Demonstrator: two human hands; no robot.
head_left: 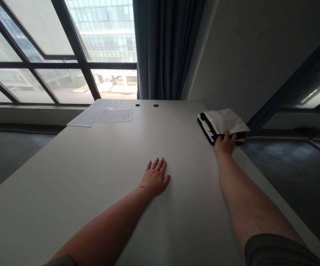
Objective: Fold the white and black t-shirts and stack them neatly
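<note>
My left hand (156,178) lies palm down near the middle of the white table (93,177), its fingers spread and nothing in it. Over at the table's right edge is a stack of folded clothes. A white garment (226,120) forms the top layer, and black folded clothes (206,128) with white and yellow parts show beneath. My right hand (225,143) grips the near edge of the white garment, fingertips on top of the fabric. Its thumb side is against the dark layer, and the underside of the grip is hidden.
Several sheets of paper (101,113) with writing lie at the table's far left corner. Two round cable holes (147,106) sit near the far edge. Beyond are a dark blue curtain (165,48), windows (107,33) and a grey wall (248,48).
</note>
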